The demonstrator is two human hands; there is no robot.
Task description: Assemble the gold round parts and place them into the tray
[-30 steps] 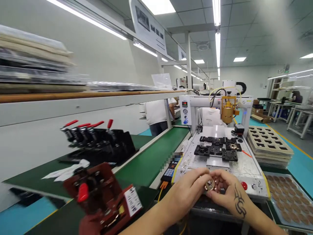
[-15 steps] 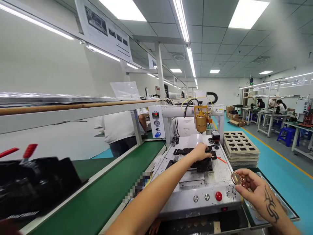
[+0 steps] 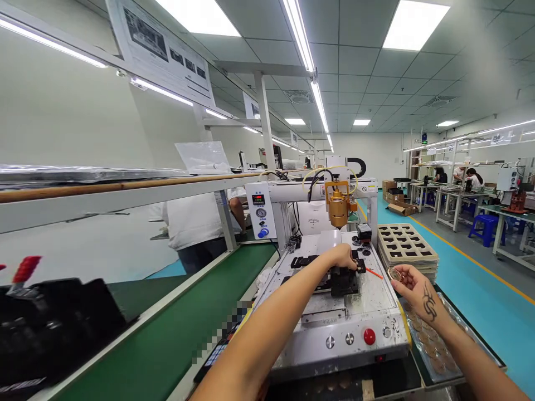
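My left hand [image 3: 343,256] reaches over the white bench machine [image 3: 368,303], fingers bent down and closed at the right end of a black fixture [image 3: 345,283]. A small shiny part shows at its fingertips, too small to make out. In my right hand [image 3: 412,285], a round watch case [image 3: 394,274] with a rose-gold rim is held between thumb and fingers, right of the fixture. An orange-red stick [image 3: 374,273] lies on the machine bed between the two hands. Behind my left hand hangs the machine's gold dispensing head [image 3: 338,209].
On the right lies a clear tray [image 3: 434,356] of several round parts, before a stack of beige moulded trays [image 3: 407,245]. A green conveyor belt [image 3: 167,328] runs along the left, with a black toggle-clamp jig [image 3: 54,328]. Beyond the belt stands a co-worker in white [image 3: 190,220].
My right hand has moved up and inward with the watch case, closer to the fixture. My left hand stays at the fixture. The whole view has shifted slightly.
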